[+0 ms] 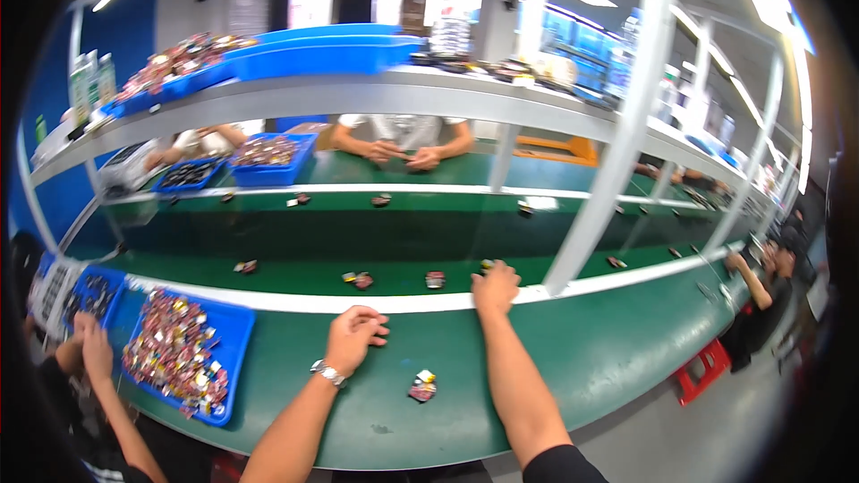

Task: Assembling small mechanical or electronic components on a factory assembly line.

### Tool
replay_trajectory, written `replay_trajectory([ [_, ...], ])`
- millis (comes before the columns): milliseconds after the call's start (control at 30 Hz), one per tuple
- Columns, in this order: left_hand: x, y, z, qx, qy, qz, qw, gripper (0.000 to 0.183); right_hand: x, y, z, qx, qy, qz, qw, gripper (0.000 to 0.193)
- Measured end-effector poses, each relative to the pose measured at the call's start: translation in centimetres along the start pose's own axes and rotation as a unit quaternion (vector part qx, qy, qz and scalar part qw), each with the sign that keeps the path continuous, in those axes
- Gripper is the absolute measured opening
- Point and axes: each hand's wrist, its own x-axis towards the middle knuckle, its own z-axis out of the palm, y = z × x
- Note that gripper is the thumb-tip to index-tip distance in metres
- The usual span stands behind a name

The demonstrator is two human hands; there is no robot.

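Note:
My right hand [496, 288] reaches over the white rail to the green conveyor belt, its fingers bent down around a small yellow-and-dark part [487, 265]. My left hand [355, 340], with a metal watch [328, 373] at the wrist, hovers by the rail. Its fingers are loosely curled and slightly apart, with nothing visible in them. Between my forearms, a small wired-looking part [422, 385] in red, yellow and black lies on the green tabletop [385, 434]. Similar parts sit on the belt, including one [435, 280] left of my right hand. Their exact kind is too small to tell.
A blue tray [243, 340] heaped with small parts stands at my left, beside another person's hands [92, 344]. White posts [598, 156] carry a shelf [358, 98] above the belt. Another person's hands [407, 156] are across it. A red stool [702, 371] stands at right.

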Motion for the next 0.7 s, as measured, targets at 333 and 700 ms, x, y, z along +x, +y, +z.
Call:
replay_trajectory([
  [333, 0.1, -0.6, -1.4, -0.006, 0.002, 0.0, 1.0, 0.012, -3.9, 0.8, 1.3, 0.45, 0.079, -0.09, 0.885, 0.039],
  [700, 0.1, 0.2, -3.5, -0.072, -0.074, -0.043, 0.994, 0.034, -11.8, -5.6, -5.0, 0.525, -0.276, -0.378, 0.711, 0.061],
])
